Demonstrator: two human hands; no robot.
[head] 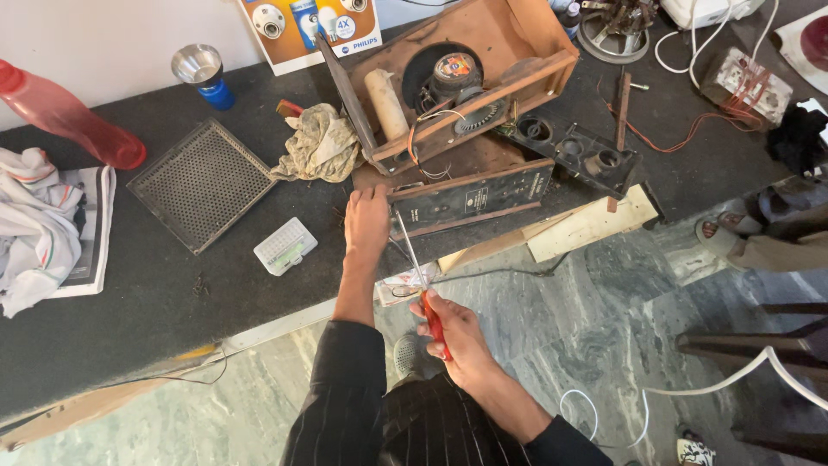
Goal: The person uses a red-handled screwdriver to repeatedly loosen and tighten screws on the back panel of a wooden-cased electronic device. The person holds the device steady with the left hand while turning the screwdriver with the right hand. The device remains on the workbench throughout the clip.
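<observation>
right hand (453,332) is clamped round a screwdriver (420,280) — red handle in the fist, thin steel shaft slanting up toward 11 o'clock to the dark front panel (470,203). left hand (367,223) lies flat, fingers together, on the panel's left end — holding nothing. at 12 o'clock sits the open wooden case (517,65) with a speaker (454,73); a rag (321,142) lies at 10 o'clock.

Bare dark bench (172,285) lies open left of the hands, between a small white plastic box (285,246) and the edge; an open wooden speaker cabinet (466,78) blocks ahead.
</observation>
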